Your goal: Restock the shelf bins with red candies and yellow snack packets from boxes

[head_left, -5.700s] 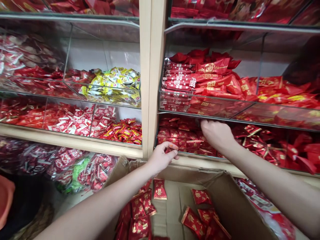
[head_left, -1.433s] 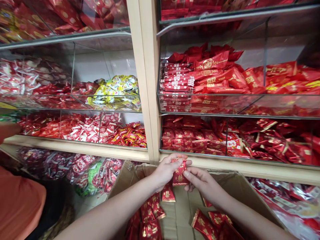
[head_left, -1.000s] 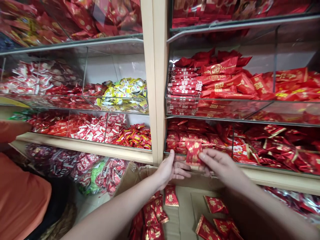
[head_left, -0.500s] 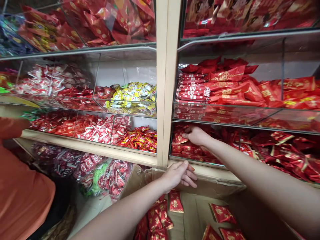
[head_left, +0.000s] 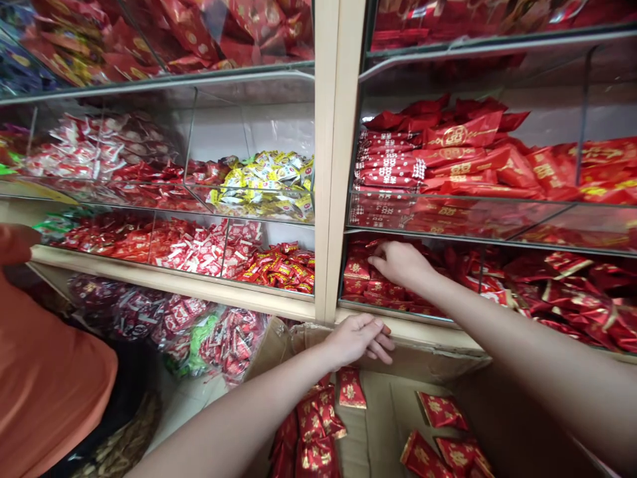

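My right hand [head_left: 398, 265] reaches into the lower right shelf compartment, its fingertips at the red packets with gold print [head_left: 357, 271] stacked there; whether they grip one is hidden. My left hand [head_left: 359, 340] hovers over the back edge of a cardboard box [head_left: 423, 362], fingers apart and nothing in them. Inside the box lie several red and gold packets, some in a pile [head_left: 316, 425] on the left and a few loose ones [head_left: 442, 410] on the right.
A wooden post [head_left: 328, 159] divides the shelves. Yellow and white sweets [head_left: 269, 179] fill a bin on the left, with long red packs [head_left: 462, 153] on the right. Bagged sweets [head_left: 233, 345] lie below. A person in an orange shirt [head_left: 50, 365] is at the far left.
The view has shifted slightly. My right hand's fingers have drawn back a little from the packet they were touching, which now lies on the stack. My left hand has barely moved.
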`<state>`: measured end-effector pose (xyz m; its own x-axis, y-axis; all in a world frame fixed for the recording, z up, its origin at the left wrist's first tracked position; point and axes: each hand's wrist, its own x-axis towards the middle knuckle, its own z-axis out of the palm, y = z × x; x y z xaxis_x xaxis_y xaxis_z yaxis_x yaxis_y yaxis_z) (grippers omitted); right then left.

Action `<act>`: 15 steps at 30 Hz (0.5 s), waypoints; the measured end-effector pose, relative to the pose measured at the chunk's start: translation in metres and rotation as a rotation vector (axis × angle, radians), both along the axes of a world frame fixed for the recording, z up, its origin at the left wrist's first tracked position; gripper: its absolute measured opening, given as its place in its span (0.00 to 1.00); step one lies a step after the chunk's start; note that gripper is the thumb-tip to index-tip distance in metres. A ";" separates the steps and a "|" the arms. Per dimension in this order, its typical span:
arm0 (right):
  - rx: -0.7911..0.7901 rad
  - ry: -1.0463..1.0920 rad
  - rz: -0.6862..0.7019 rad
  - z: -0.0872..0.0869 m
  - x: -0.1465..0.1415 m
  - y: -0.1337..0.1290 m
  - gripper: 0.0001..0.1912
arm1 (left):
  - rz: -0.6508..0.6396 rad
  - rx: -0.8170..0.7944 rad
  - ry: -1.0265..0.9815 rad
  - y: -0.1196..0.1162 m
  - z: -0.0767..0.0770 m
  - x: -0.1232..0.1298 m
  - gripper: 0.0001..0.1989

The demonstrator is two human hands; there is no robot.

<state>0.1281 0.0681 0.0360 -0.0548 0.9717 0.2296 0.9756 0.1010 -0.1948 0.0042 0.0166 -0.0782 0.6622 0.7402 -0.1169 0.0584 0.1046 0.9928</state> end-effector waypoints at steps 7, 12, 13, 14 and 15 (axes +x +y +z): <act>-0.467 0.105 0.445 -0.057 0.023 -0.104 0.07 | -0.186 0.358 0.349 -0.025 -0.012 -0.017 0.07; -0.745 -0.103 0.358 -0.131 0.028 -0.136 0.25 | -0.489 0.717 0.964 -0.027 -0.030 -0.021 0.19; -0.779 -0.094 0.339 -0.140 0.028 -0.139 0.28 | -0.501 0.720 0.995 -0.026 -0.032 -0.020 0.20; -0.801 -0.075 0.326 -0.148 0.028 -0.141 0.30 | -0.503 0.723 1.007 -0.024 -0.034 -0.020 0.20; -0.806 -0.055 0.313 -0.154 0.028 -0.144 0.32 | -0.502 0.730 1.012 -0.023 -0.034 -0.019 0.20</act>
<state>0.1559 -0.0758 -0.1180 -0.3377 0.7755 -0.5335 0.9361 0.2179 -0.2759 -0.0146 -0.0060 -0.1127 0.7361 0.5472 -0.3984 0.6696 -0.6747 0.3104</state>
